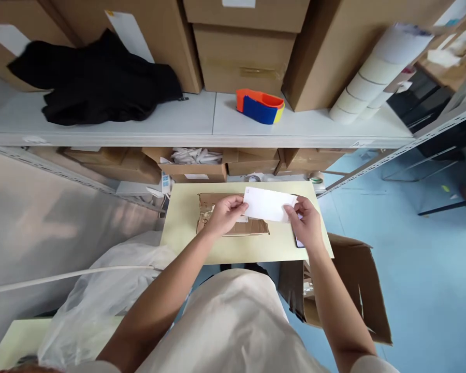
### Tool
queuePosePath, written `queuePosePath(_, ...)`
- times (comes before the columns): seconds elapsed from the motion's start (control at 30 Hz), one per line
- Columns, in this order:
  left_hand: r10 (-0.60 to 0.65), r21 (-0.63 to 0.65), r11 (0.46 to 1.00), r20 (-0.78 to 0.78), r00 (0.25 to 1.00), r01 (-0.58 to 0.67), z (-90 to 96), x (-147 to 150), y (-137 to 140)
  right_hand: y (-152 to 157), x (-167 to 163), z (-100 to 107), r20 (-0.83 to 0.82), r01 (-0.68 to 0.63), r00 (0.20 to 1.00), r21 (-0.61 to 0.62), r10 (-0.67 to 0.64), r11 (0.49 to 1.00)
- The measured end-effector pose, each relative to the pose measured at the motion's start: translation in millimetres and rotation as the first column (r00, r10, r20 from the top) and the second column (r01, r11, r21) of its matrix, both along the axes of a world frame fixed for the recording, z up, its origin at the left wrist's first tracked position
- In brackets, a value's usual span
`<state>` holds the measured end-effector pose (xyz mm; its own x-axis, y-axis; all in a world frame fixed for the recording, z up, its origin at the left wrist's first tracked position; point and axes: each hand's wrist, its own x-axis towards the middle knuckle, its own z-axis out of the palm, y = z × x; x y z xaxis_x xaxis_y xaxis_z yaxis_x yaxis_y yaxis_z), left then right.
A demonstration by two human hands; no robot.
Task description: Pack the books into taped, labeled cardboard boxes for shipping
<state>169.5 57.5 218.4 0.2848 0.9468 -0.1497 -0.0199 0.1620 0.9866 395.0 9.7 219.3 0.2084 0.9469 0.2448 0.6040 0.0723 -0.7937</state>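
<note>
A white paper slip [268, 204] is stretched between my two hands above the pale yellow tabletop [186, 248]. My left hand [229, 213] pinches its left end between thumb and fingers. At the other end, my right hand [306, 220] is closed on the paper's right edge. Below the slip lies an opened cardboard piece [236, 229] with torn edges, partly covered by my left hand and the slip. A phone-like flat object [299, 242] rests under my right hand, mostly hidden.
Cardboard boxes [241, 59], a black garment [104, 83], a coloured band [260, 107] and white rolls [376, 72] stand on the shelf ahead. An open carton [357, 285] sits on the floor at right. Clear plastic bags [112, 280] lie at left.
</note>
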Motion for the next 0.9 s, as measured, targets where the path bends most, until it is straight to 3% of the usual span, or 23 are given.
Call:
queuePosePath(0.07, 0.105, 0.013, 0.994, -0.007, 0.994, -0.105, -0.6, -5, -20, -18, -29, 5, 0.143, 0.059, 0.986, 0.177, -0.085, 0.982)
queuePosePath(0.1, 0.111, 0.012, 0.994, 0.012, 0.994, -0.111, 0.6, -7, -29, -26, -44, 7, 0.224, 0.011, 0.972, 0.246, -0.068, 0.969)
queuePosePath(0.2, 0.081, -0.048, 0.996, 0.167, 0.983, -0.074, 6.8, -16, -55, -48, -83, 14, 0.407, -0.258, 0.903, 0.256, 0.138, 0.932)
queuePosePath(0.23, 0.071, -0.085, 0.995, 0.242, 0.968, -0.052, 8.6, -21, -63, -53, -93, 16, 0.423, -0.293, 0.890, 0.245, 0.170, 0.924)
queuePosePath(0.33, 0.052, -0.182, 0.983, 0.431, 0.901, 0.030, 10.8, -34, -84, -66, -110, 19, 0.388, -0.261, 0.910, 0.265, 0.145, 0.928)
queuePosePath(0.43, 0.057, -0.204, 0.978, 0.491, 0.869, 0.051, 9.7, -45, -98, -78, -116, 23, 0.358, -0.262, 0.920, 0.255, 0.161, 0.931)
queuePosePath(0.6, 0.006, -0.151, 0.987, 0.411, 0.912, 0.062, 8.6, -51, -108, -95, -122, 30, 0.301, -0.258, 0.934, 0.193, 0.194, 0.947)
queuePosePath(0.9, -0.118, 0.083, 0.992, 0.280, 0.953, 0.098, 16.9, -59, -115, -109, -130, 34, 0.116, -0.218, 0.972, 0.131, 0.203, 0.967)
